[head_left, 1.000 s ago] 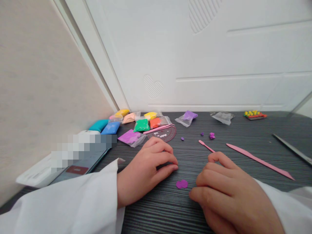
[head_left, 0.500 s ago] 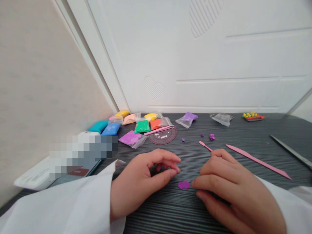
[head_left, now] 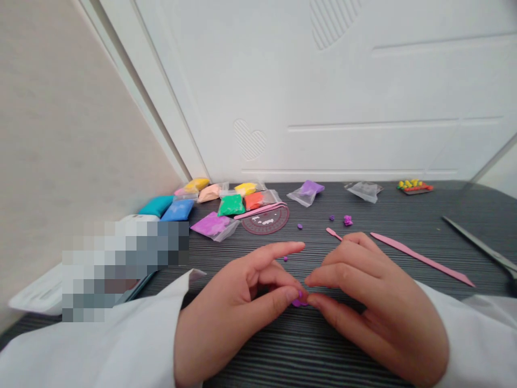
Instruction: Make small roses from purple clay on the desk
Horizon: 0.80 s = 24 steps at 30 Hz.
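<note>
left hand, right hand: narrow, pinching soft purple clay piece | beyond that piece: clear plastic bag holding lilac clay, on dark ribbed desk

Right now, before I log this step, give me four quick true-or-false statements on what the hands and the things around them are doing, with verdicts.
1. The left hand and right hand meet around a small piece of purple clay: true.
2. The left hand holds the long pink modelling tool: false; it lies on the table, beyond the right hand.
3. The green clay packet sits beside the orange clay packet: true.
4. The small tray of yellow and red pieces lies beside the blue clay packet: false; it sits at the far right of the table.
</note>
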{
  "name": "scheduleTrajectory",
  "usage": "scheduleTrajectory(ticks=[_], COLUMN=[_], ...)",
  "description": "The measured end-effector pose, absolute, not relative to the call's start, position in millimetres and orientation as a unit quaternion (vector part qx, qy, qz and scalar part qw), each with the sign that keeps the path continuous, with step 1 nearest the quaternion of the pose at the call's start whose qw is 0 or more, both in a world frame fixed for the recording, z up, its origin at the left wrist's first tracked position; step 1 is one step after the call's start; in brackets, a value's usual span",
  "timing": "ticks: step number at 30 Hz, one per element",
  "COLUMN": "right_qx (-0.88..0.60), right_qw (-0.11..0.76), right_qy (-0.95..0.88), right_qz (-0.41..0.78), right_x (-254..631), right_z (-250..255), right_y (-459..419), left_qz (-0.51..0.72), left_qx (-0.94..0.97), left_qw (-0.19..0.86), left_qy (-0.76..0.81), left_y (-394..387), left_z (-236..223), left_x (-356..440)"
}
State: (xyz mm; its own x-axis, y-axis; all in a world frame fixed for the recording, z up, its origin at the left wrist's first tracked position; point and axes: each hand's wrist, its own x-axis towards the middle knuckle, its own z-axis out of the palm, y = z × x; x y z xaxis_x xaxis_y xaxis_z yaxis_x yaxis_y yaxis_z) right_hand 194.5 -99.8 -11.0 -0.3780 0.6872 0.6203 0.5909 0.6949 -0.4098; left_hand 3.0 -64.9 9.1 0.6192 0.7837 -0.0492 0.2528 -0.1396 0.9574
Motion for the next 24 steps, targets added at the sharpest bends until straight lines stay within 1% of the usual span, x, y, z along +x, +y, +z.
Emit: scheduleTrajectory(ticks=[3,13,18,20,24], right_qx=[-0.382,-0.388,-0.393,-0.407,-0.429], right_qw=[0.4,0.381,0.377,0.356,0.261], right_qy=[-0.831,-0.838,-0.838,-0.841,-0.865], right_qz=[0.06,0.04,0.026,0.023,0.009], right_x=[192,191,204,212,225], right_z=[-10,-8,-3,-4,-12], right_y=[-100,-102,-102,-100,-96], left_qz=[0.243,0.241,0.272,0.291,0.281], left_qx=[0.717,0.761,0.786,0.785,0.802], left_qw=[0.541,0.472,0.39,0.351,0.317], left_qy=[0.365,0.375,0.395,0.419,0.42], left_y=[-68,-72,-69,-66,-57], left_z=[9,10,7,6,5], left_x=[5,5,0,-1,-5])
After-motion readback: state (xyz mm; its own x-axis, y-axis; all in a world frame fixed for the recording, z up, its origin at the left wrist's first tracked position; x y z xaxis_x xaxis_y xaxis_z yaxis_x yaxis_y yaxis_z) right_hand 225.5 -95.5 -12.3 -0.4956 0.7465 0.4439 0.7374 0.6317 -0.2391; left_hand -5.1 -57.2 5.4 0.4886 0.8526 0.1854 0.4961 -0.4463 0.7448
